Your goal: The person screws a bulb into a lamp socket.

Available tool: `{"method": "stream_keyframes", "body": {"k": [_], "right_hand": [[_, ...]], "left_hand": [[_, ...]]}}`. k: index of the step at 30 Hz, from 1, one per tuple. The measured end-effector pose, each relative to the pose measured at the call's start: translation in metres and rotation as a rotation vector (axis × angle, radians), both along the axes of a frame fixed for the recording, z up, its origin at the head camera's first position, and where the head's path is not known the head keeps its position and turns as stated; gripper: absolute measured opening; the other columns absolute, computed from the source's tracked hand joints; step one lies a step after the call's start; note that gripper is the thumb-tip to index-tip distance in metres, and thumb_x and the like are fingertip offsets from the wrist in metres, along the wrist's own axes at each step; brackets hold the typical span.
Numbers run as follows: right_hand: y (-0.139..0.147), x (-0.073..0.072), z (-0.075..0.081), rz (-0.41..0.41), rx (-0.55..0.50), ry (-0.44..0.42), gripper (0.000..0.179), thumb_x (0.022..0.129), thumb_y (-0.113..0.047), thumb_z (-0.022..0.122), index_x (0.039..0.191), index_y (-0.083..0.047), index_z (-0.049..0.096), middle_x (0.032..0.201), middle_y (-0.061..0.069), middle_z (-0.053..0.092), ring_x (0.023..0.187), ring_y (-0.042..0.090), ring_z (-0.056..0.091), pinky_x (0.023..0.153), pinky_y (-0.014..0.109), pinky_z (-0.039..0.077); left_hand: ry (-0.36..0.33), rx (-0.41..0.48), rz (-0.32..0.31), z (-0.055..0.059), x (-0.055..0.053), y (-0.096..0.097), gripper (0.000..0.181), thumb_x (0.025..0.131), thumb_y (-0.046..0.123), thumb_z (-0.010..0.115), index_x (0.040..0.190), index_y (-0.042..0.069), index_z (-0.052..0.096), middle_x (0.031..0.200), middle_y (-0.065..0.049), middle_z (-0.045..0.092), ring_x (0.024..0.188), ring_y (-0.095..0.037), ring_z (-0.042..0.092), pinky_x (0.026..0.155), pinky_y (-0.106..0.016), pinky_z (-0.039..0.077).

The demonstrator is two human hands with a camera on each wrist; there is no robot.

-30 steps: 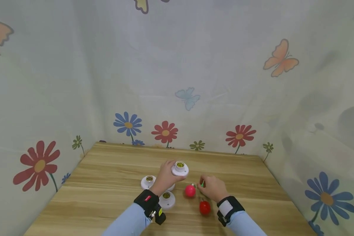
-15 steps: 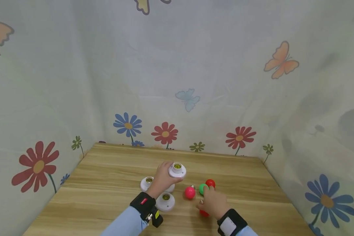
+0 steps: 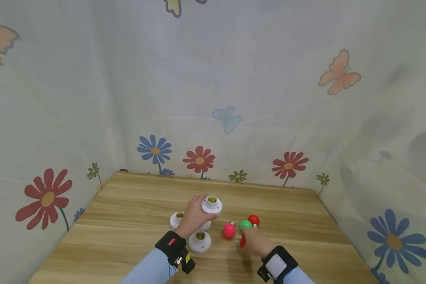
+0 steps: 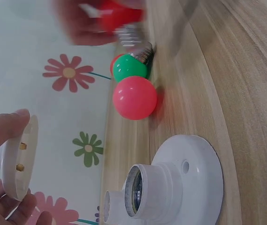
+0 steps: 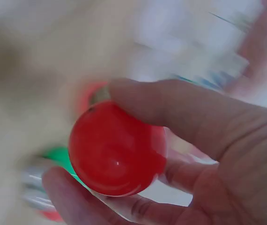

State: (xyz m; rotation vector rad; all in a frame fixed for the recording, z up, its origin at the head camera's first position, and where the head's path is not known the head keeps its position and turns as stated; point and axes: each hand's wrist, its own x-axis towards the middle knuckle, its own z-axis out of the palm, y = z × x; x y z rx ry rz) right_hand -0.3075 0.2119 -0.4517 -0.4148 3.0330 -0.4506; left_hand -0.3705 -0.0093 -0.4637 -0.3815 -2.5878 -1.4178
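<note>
My left hand (image 3: pixel 195 217) holds a white lamp holder (image 3: pixel 212 205) by its round base, above the table, its brass-lined socket facing up. Its underside shows in the left wrist view. My right hand (image 3: pixel 258 241) grips a red light bulb (image 5: pixel 117 150) between thumb and fingers, with the metal screw cap pointing left in the head view. Close by on the table are a pink bulb (image 3: pixel 229 230), a green bulb (image 3: pixel 245 225) and another red bulb (image 3: pixel 253 219). Beneath my left forearm and hand stand more lamp holders (image 3: pixel 200 242), one partly hidden by the hand.
The wood-grain table (image 3: pixel 138 221) reaches back to a pale curtain (image 3: pixel 213 79) printed with flowers and butterflies, which also hangs at both sides. A lamp holder (image 3: pixel 178 220) sits just left of my left wrist.
My right hand has come away from the green bulb, which now lies exposed beside a red one. It has moved nearer and taken up the front red bulb. My left hand has shifted slightly left.
</note>
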Motion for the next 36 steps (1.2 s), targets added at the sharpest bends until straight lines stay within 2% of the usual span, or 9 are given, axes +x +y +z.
{"method": "stream_keyframes", "body": {"k": [3,6,9,11,15,19,22,26,36], "right_hand": [[-0.008,-0.004,0.048,0.001,-0.097,-0.019,0.036,0.071,-0.005,0.082,0.098,-0.003,0.059,0.086,0.009,0.058,0.075,0.021,0.057,0.065,0.036,0.054],[-0.016,-0.008,0.093,-0.036,-0.174,0.035,0.041,0.078,-0.009,0.079,0.114,-0.003,0.06,0.102,0.016,0.061,0.089,0.027,0.061,0.076,0.042,0.058],[-0.024,-0.013,0.123,-0.042,-0.272,0.134,0.051,0.083,-0.014,0.077,0.126,-0.003,0.053,0.115,0.019,0.059,0.1,0.031,0.061,0.084,0.043,0.057],[-0.032,-0.018,0.132,-0.028,-0.371,0.19,0.055,0.083,-0.015,0.077,0.129,-0.002,0.049,0.118,0.019,0.059,0.102,0.032,0.061,0.085,0.042,0.057],[-0.046,-0.031,0.12,0.046,-0.511,0.321,0.055,0.082,-0.015,0.078,0.125,-0.002,0.048,0.116,0.017,0.061,0.1,0.029,0.061,0.081,0.041,0.058],[-0.054,-0.043,0.089,0.098,-0.505,0.394,0.053,0.08,-0.017,0.079,0.126,-0.004,0.054,0.114,0.013,0.063,0.098,0.025,0.062,0.077,0.037,0.059],[-0.055,-0.049,0.069,0.11,-0.473,0.364,0.053,0.08,-0.016,0.079,0.127,-0.007,0.058,0.115,0.011,0.063,0.097,0.023,0.061,0.077,0.035,0.059],[-0.055,-0.052,0.056,0.13,-0.501,0.295,0.053,0.079,-0.014,0.079,0.128,-0.009,0.06,0.12,0.011,0.064,0.097,0.025,0.062,0.081,0.04,0.058],[-0.054,-0.055,0.055,0.102,-0.611,0.216,0.054,0.08,-0.016,0.079,0.13,-0.013,0.06,0.123,0.008,0.064,0.098,0.026,0.063,0.081,0.037,0.058]], "left_hand": [[-0.006,0.003,0.002,0.002,0.0,-0.001,0.081,0.073,0.035,0.084,0.139,0.005,0.048,0.137,-0.016,0.051,0.124,-0.033,0.049,0.102,-0.05,0.045],[-0.029,0.023,-0.007,0.004,0.002,-0.001,0.082,0.073,0.032,0.085,0.14,0.004,0.047,0.136,-0.016,0.051,0.124,-0.032,0.051,0.102,-0.05,0.045],[-0.057,0.033,-0.014,0.005,0.004,0.001,0.082,0.074,0.031,0.084,0.141,0.005,0.045,0.137,-0.015,0.05,0.124,-0.032,0.052,0.103,-0.05,0.045],[-0.081,0.038,-0.014,0.005,0.005,0.002,0.083,0.074,0.031,0.084,0.142,0.006,0.044,0.138,-0.014,0.05,0.125,-0.032,0.051,0.104,-0.051,0.044],[-0.094,0.045,-0.013,0.005,0.006,0.005,0.082,0.075,0.032,0.084,0.142,0.009,0.044,0.138,-0.012,0.05,0.126,-0.031,0.051,0.104,-0.052,0.043],[-0.074,0.059,-0.023,0.005,0.008,0.007,0.081,0.075,0.032,0.084,0.141,0.009,0.045,0.136,-0.011,0.051,0.123,-0.031,0.052,0.102,-0.052,0.045],[-0.052,0.069,-0.04,0.005,0.009,0.007,0.078,0.075,0.032,0.083,0.14,0.009,0.046,0.133,-0.011,0.052,0.118,-0.03,0.054,0.098,-0.051,0.048],[-0.026,0.062,-0.052,0.003,0.009,0.007,0.073,0.076,0.03,0.083,0.138,0.011,0.049,0.128,-0.009,0.054,0.113,-0.028,0.056,0.095,-0.049,0.051],[-0.005,0.063,-0.042,-0.001,0.005,0.006,0.076,0.076,0.035,0.082,0.14,0.012,0.047,0.132,-0.009,0.053,0.116,-0.029,0.056,0.095,-0.05,0.051]]}}
